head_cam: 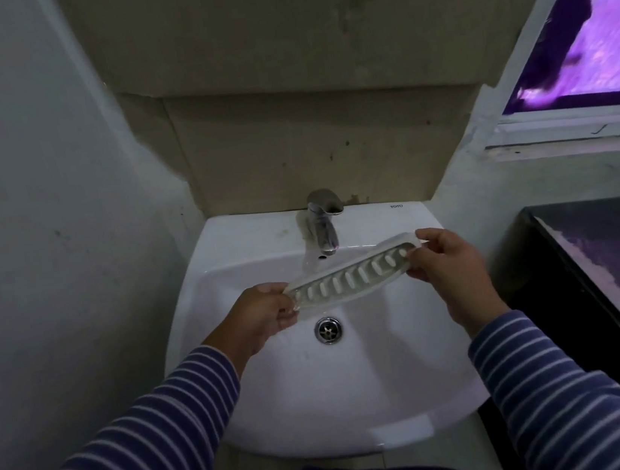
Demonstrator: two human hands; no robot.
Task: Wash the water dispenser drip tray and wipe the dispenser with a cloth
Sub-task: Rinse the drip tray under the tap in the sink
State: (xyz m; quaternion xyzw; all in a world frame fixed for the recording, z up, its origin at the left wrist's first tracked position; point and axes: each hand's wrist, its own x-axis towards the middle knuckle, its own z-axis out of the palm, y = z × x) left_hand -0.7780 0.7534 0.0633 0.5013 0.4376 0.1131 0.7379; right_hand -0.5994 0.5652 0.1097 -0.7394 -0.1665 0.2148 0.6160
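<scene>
1. White ceramic sink [322, 399] fills the middle of the view.
2. Dark worktop [616, 265] lies just beside the sink, at its 3 o'clock.
3. Pale slotted drip tray [350, 281] is held in the air over the basin, tilted, with its 3 o'clock end higher.
4. Left grip [262, 318] pinches the tray's 9 o'clock end, and right grip [451, 275] pinches its 3 o'clock end.
5. Metal tap [323, 225] stands at 12 o'clock of the tray.
6. Round drain [328, 329] sits at the tray's 6 o'clock.

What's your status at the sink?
Holding drip tray by its ends, left hand and right hand. Tray over sink, by faucet. No water stream visible. Nothing in the way.
</scene>
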